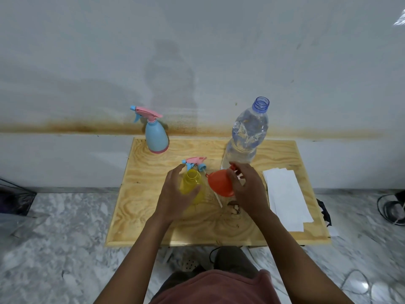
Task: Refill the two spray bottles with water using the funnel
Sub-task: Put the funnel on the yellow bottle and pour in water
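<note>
Wooden table (pixel 153 224), left hand (pixel 175 194) gripping yellow bottle (pixel 192 183), no readable labels

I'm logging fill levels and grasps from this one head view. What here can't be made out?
- Yellow bottle: water level unreadable; the left hand covers its side.
- Funnel: right hand hides the grip and the spout.
- Blue spray bottle: opaque, contents hidden.
- Dark bits on the table: too small to identify.
</note>
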### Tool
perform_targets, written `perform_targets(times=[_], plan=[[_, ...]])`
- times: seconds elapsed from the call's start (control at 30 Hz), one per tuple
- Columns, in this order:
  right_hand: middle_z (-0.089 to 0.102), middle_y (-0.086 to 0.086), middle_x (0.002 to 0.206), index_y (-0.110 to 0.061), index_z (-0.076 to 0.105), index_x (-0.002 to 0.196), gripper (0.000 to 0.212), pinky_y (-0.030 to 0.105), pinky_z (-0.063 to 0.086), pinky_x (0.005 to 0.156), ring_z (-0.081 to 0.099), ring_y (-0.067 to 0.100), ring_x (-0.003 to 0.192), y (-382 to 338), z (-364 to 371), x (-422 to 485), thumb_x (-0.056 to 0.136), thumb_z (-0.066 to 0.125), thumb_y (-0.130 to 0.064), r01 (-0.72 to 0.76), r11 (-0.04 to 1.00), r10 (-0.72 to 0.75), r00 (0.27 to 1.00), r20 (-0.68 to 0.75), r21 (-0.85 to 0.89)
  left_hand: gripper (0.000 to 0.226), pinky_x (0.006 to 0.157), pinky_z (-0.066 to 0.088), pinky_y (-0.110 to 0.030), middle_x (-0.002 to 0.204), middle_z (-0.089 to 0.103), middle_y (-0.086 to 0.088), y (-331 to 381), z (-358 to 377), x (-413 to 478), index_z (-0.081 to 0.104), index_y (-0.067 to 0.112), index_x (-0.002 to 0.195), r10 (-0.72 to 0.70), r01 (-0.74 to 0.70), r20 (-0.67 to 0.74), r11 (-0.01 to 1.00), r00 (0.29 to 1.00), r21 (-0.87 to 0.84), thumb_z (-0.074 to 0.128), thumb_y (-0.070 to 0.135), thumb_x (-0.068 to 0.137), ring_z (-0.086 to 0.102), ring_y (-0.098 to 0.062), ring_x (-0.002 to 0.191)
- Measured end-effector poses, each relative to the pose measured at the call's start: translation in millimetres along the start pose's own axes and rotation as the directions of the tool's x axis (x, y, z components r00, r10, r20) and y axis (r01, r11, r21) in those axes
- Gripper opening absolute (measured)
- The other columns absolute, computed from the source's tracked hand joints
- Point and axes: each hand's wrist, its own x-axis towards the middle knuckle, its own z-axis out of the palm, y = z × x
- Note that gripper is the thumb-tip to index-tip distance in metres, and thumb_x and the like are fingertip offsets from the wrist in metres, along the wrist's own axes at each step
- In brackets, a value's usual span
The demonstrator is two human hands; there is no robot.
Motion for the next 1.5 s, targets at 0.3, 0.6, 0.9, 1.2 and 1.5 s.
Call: perform_targets(times=[0.3,0.6,0.9,1.2,1.5], plan=[[0.073,0.000,0.093,-0.017,0.072,0.099,0.019,0.032,0.058,0.080,0.067,0.018,0.089,-69,-9,42,0.098,0.057,-0.029,-0.275,0.894,0.131,0.915,0.381,0.354,0.040,0.090,0.051,-0.019,0.110,0.070,0.013,58,-61,0,0.065,0.039,0.115,0.262,-0.259,0.004,0.956,0.965,-0.142,0.076,0.017,0.083,0.068,-0.006,0.098],[0.074,0.014,0.102,-0.011,0.070,0.113,0.039,0.030,0.059,0.070,0.072,0.021,0.088,-93,-4,48,0.097,0.055,-0.043,-0.540,0.727,0.263,0.790,0.554,0.425,0.008,0.069,0.051,-0.011,0.081,0.073,0.012,75,-78,3,0.078,0.019,0.090,0.093,-0.125,-0.155,0.970,0.984,-0.208,0.073,0.013,0.088,0.068,0.000,0.070],[0.074,0.009,0.096,-0.011,0.063,0.127,0.036,0.038,0.060,0.084,0.071,0.017,0.080,-72,-17,37,0.095,0.062,-0.026,-0.419,0.794,0.113,0.814,0.570,0.441,0.011,0.067,0.059,-0.028,0.053,0.065,0.002,69,-76,9,0.077,0.011,0.087,-0.116,0.083,-0.117,0.964,0.986,-0.254,0.069,0.016,0.092,0.067,-0.014,0.053],[0.073,0.004,0.089,-0.012,0.066,0.120,0.026,0.027,0.059,0.068,0.071,0.009,0.070,-65,1,34,0.097,0.061,-0.022,-0.414,0.821,0.173,0.836,0.520,0.392,0.015,0.072,0.059,-0.035,0.048,0.063,0.002,56,-63,14,0.076,0.012,0.083,-0.197,0.171,-0.115,0.964,0.974,-0.205,0.068,0.020,0.092,0.067,-0.016,0.053],[0.072,0.006,0.087,-0.006,0.067,0.115,0.027,0.027,0.059,0.065,0.071,0.014,0.072,-61,11,35,0.096,0.061,-0.025,-0.429,0.822,0.241,0.858,0.455,0.373,0.015,0.074,0.060,-0.039,0.063,0.062,0.001,52,-52,14,0.072,0.016,0.104,-0.185,0.152,-0.155,0.968,0.970,-0.200,0.067,0.023,0.092,0.072,-0.017,0.058]])
